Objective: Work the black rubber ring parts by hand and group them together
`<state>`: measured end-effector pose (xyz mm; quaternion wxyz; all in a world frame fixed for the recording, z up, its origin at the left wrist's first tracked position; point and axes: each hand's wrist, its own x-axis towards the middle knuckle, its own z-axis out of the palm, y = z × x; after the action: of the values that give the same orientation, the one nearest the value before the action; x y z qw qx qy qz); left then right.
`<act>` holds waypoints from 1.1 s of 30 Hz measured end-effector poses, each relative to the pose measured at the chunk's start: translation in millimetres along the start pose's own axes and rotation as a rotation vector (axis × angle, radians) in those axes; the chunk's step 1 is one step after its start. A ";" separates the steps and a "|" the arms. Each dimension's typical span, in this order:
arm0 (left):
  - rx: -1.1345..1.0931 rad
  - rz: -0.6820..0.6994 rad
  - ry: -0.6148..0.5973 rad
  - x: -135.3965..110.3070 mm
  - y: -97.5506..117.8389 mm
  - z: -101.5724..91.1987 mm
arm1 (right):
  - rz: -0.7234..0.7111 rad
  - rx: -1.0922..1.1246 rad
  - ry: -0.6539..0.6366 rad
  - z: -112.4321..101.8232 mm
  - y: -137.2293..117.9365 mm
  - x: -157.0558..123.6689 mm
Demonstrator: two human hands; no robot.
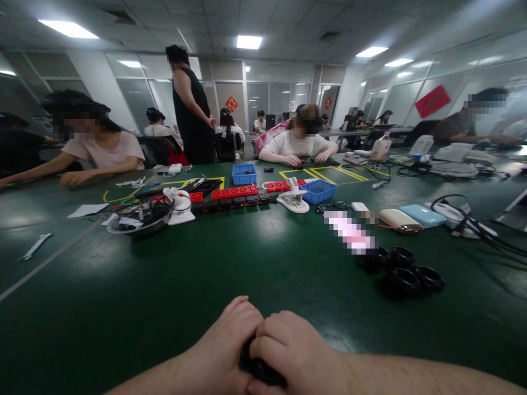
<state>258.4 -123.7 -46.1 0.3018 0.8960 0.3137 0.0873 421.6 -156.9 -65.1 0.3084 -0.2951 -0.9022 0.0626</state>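
the left hand [235, 336] and the right hand [290, 341] meet low in the view, both closed around a black round piece [267, 373]. the right hand's fingers curl over it, while the left hand clasps it from the other side, its grip partly hidden. the piece sits between the two hands, and i cannot tell whether it touches the surface below.

the green tabletop [197, 280] spreads out beneath and beyond the hands. behind it stands a person in black [192, 109], a person in a white top [298, 145] sits across, and a person in a pale pink top [99, 149] sits at the left. a long row of red and black blocks [234, 193] lies on the far part of the tabletop. near its left end rests a wide bowl [119, 227] filled with small things, a white stand [180, 213] just beside it. one blue tray [319, 193] is at the row's right end, another blue bin [244, 175] behind the row. a white clip [293, 198] stands close to the right tray. four black rings [401, 267] cluster to the right, near a light blue case [423, 216]. a slim wrench [36, 247] lies at the far left, well apart from the hands.
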 end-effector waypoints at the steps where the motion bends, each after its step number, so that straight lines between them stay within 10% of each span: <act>1: 0.005 0.006 -0.003 -0.2 -0.5 -0.6 | -0.041 0.013 0.018 -1.4 -0.1 0.5; 12: -0.071 0.020 -0.114 -2.8 -5.4 -14.1 | -0.164 0.249 0.035 -13.8 0.5 8.6; 20: -0.045 0.047 0.051 -3.7 -7.9 2.2 | 0.219 0.126 -0.048 -13.6 -4.9 3.9; 33: -0.463 0.193 0.091 -5.0 5.6 -6.5 | -0.148 0.506 0.059 -41.0 -5.2 14.2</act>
<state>255.0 -127.1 -37.4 0.4747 0.8241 0.2115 0.2254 434.3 -155.8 -23.2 0.4021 -0.1435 -0.8676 0.2549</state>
